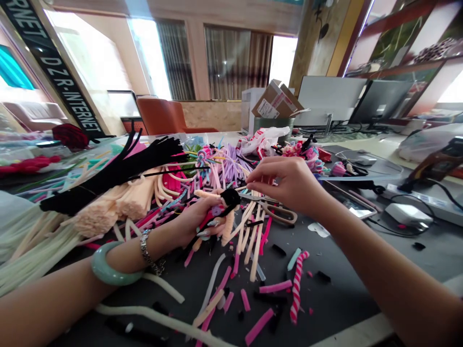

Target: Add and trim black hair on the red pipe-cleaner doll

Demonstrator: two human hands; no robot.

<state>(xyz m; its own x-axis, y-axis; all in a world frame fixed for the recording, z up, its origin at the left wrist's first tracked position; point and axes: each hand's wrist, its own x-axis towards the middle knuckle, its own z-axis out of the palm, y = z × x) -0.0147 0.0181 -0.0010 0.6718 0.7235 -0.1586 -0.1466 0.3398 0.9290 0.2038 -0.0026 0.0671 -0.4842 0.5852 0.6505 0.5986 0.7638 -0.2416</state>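
Observation:
My left hand (pixel 193 219) is closed around a small pipe-cleaner figure (pixel 230 197) with a fuzzy black top, peach limbs and a bit of pink and purple. A jade-coloured bangle and a metal bracelet are on that arm. My right hand (pixel 289 180) hovers just right of the figure, thumb and fingertips pinched together. Whatever is between those fingertips is too small to make out. Below the right hand lies a pair of scissors (pixel 280 213), on top of loose peach pipe cleaners (pixel 255 241).
Bundles of black (pixel 119 166) and peach pipe cleaners (pixel 108 207) lie at left, with a purple bunch (pixel 229 161) behind. Cut pieces and a red-and-white twisted stick (pixel 298 289) are scattered in front. A phone (pixel 350 200) and a white charger (pixel 408 215) sit at right.

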